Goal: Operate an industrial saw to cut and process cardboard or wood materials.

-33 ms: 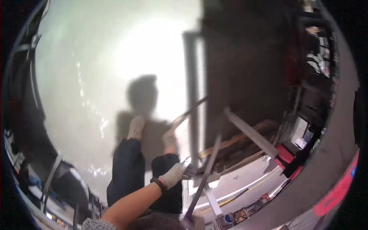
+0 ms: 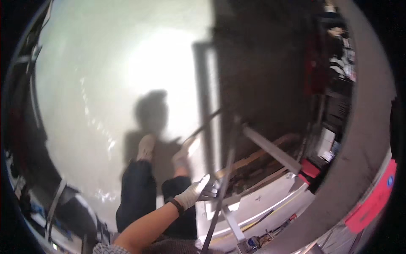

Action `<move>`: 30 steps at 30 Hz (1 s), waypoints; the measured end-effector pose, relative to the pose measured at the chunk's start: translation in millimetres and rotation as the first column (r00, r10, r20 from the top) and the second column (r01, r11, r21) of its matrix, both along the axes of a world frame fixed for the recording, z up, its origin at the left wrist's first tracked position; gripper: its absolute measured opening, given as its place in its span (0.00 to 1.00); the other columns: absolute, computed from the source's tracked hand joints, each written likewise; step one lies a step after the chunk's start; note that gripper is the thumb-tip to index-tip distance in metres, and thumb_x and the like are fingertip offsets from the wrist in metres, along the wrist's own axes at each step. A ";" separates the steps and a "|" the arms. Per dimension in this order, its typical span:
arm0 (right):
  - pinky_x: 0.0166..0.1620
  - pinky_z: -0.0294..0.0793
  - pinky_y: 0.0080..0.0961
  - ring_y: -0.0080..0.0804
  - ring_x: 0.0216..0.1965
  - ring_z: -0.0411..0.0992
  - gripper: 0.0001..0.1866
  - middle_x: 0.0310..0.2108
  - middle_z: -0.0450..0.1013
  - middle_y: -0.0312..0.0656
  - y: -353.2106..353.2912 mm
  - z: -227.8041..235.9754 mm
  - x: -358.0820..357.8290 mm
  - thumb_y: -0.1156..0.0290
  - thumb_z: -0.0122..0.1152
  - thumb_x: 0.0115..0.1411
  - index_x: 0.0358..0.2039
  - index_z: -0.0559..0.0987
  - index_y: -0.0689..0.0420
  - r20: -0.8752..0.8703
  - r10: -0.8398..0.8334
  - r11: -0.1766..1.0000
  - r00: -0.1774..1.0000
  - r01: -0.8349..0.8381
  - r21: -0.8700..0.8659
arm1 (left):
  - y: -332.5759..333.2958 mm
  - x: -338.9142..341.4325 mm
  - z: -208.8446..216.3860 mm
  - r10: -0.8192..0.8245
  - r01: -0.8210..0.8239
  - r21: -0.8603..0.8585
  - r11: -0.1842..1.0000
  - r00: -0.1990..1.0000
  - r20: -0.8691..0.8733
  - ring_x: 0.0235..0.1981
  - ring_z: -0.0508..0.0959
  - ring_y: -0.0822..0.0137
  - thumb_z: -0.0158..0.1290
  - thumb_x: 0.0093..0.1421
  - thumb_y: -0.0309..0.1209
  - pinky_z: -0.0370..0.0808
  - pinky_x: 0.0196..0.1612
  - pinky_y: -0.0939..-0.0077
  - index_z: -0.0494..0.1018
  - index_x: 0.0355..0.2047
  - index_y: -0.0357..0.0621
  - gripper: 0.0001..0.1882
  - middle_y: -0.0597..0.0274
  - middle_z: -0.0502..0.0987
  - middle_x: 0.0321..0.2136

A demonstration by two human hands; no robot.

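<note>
My left hand (image 2: 201, 192) wears a whitish work glove with grey fingers, and a dark band circles the wrist. Its arm crosses in front of my dark-trousered legs toward the right. Thumb and fingers are apart, with nothing visible held between them. Just right of the fingertips rises a thin dark metal bar (image 2: 224, 186), part of a frame; whether the fingers touch it I cannot tell. A lighter square metal beam (image 2: 270, 148) slopes down to the right from near the bar's upper end. My right hand is outside the picture.
Bright light falls on the pale floor (image 2: 97, 84), casting my shadow. A large dark shaded area (image 2: 262, 72) lies to the right. Below the beam are wooden planks (image 2: 258, 163), a red piece (image 2: 310, 169) and small parts (image 2: 262, 241). A broad grey edge (image 2: 338, 178) curves along the right.
The view has shifted slightly, so the floor and frame sit further left. My left hand has come closer to the thin bar, and its fingers look more spread.
</note>
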State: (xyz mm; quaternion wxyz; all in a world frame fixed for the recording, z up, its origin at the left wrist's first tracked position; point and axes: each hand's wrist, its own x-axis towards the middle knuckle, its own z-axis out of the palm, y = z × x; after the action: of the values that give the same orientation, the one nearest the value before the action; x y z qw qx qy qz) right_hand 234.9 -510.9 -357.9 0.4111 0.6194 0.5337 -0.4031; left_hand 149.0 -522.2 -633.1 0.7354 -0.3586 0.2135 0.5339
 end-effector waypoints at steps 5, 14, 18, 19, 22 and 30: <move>0.37 0.75 0.42 0.44 0.30 0.78 0.20 0.27 0.78 0.51 -10.9 90.5 53.1 0.51 0.64 0.46 0.28 0.83 0.56 -0.149 0.114 0.973 0.982 -0.141 -0.183 | -19.2 -19.4 -50.1 0.263 -0.258 -0.056 0.965 0.958 0.113 0.17 0.66 0.75 0.49 0.66 0.50 0.64 0.18 0.77 0.66 0.26 0.49 0.20 0.71 0.65 0.18; 0.40 0.76 0.43 0.50 0.37 0.78 0.22 0.33 0.77 0.58 -118.5 68.3 319.2 0.53 0.61 0.49 0.34 0.82 0.59 -0.389 0.296 0.831 0.873 -0.436 -0.346 | -219.7 34.7 103.9 -0.180 -0.089 -0.532 0.842 0.884 -0.432 0.13 0.56 0.73 0.36 0.70 0.46 0.56 0.19 0.74 0.57 0.14 0.56 0.25 0.73 0.55 0.11; 0.36 0.74 0.43 0.46 0.31 0.77 0.20 0.30 0.79 0.50 -124.6 74.2 354.3 0.49 0.64 0.47 0.31 0.84 0.52 -0.349 0.291 0.923 0.891 -0.357 -0.143 | -242.6 43.8 189.0 0.148 -0.313 -0.292 0.904 0.869 -0.473 0.12 0.53 0.73 0.34 0.69 0.48 0.55 0.19 0.75 0.57 0.15 0.59 0.24 0.74 0.53 0.11; 0.35 0.74 0.43 0.45 0.29 0.77 0.20 0.29 0.79 0.48 -125.2 79.1 367.3 0.48 0.64 0.47 0.31 0.84 0.51 -0.326 0.287 0.940 0.901 -0.330 -0.084 | -176.1 36.1 276.3 -0.113 -0.246 -0.506 0.827 0.808 -0.578 0.12 0.52 0.73 0.34 0.68 0.47 0.54 0.19 0.75 0.57 0.15 0.59 0.23 0.74 0.53 0.11; 0.35 0.73 0.46 0.51 0.30 0.76 0.19 0.28 0.78 0.48 -129.6 70.8 399.0 0.46 0.61 0.46 0.27 0.84 0.47 -0.469 0.233 0.971 0.852 -0.226 0.072 | -135.8 45.3 340.6 0.027 -0.192 -0.314 0.930 0.887 -0.461 0.13 0.53 0.73 0.41 0.64 0.44 0.56 0.19 0.73 0.55 0.15 0.60 0.20 0.75 0.53 0.11; 0.36 0.72 0.38 0.41 0.27 0.73 0.16 0.31 0.78 0.50 -168.0 62.7 430.5 0.62 0.60 0.54 0.41 0.83 0.51 -0.747 -0.016 0.869 0.665 0.379 0.319 | 62.4 114.3 419.8 -0.126 0.329 0.524 0.785 0.914 -0.384 0.15 0.57 0.72 0.48 0.64 0.41 0.63 0.25 0.73 0.60 0.19 0.56 0.17 0.75 0.57 0.14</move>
State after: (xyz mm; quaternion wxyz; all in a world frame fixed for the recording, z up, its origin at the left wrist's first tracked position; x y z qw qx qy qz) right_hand 665.4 -678.8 -295.3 -0.0351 0.5424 0.6568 -0.5226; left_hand 263.4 -459.8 -213.3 0.8227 0.0052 0.2028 0.5311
